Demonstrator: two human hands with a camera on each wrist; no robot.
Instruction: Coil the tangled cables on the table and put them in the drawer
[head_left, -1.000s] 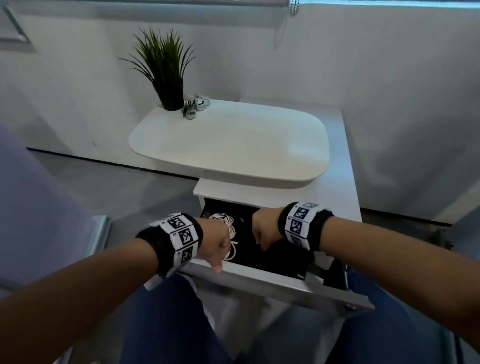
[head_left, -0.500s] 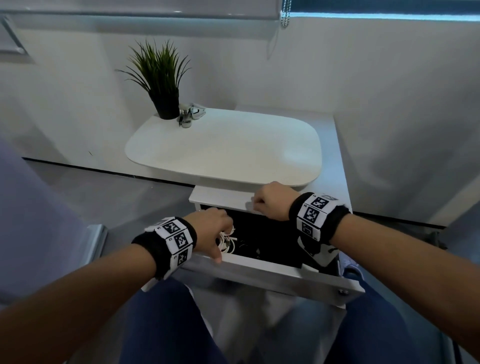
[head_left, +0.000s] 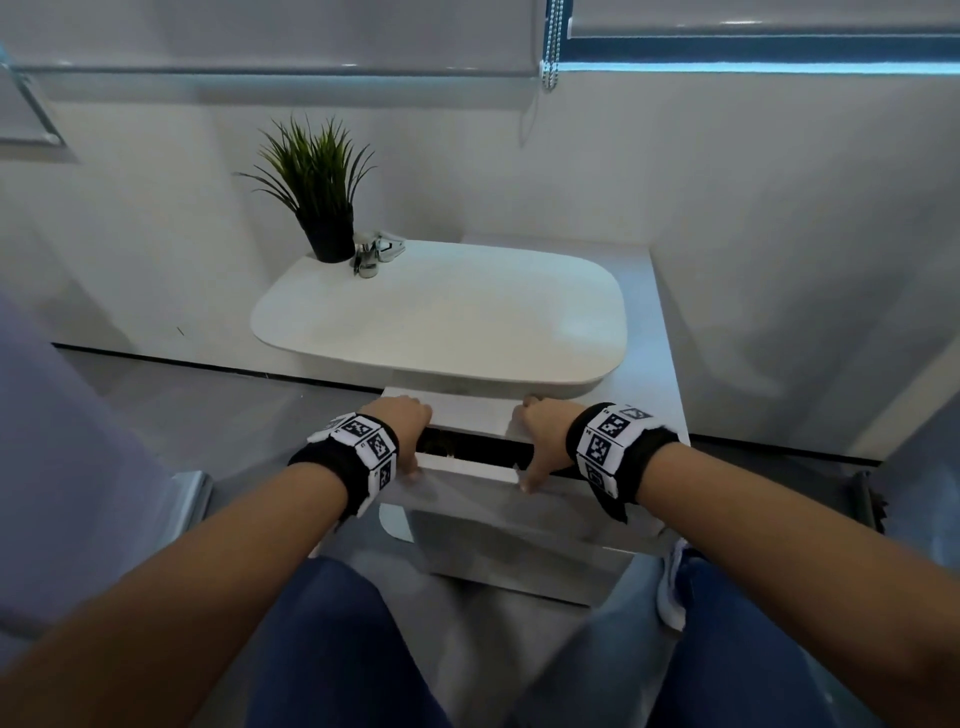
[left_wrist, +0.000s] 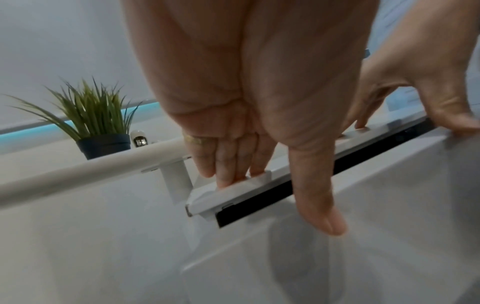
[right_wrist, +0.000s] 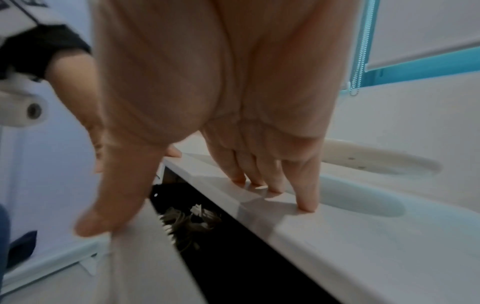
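The white drawer (head_left: 467, 486) stands almost shut under the cabinet top (head_left: 467, 413), with only a narrow dark slit left. Through that slit, the right wrist view shows pale coiled cables (right_wrist: 187, 222) lying inside. My left hand (head_left: 402, 434) is at the slit's left end and my right hand (head_left: 537, 439) at its right end. On both hands, straight fingers (left_wrist: 228, 170) (right_wrist: 306, 191) rest on the cabinet top. Each thumb (left_wrist: 317, 205) (right_wrist: 116, 195) presses on the drawer front. Neither hand holds anything.
Behind the cabinet is a rounded white table top (head_left: 441, 322) with a potted plant (head_left: 317, 197) and a small metal object (head_left: 370, 254) at its back left. My legs in jeans (head_left: 337, 649) are right below the drawer. A wall stands close on the right.
The drawer has gone from wide open to nearly shut. Both hands left its inside; their fingers now lie on the cabinet top and their thumbs on the drawer front.
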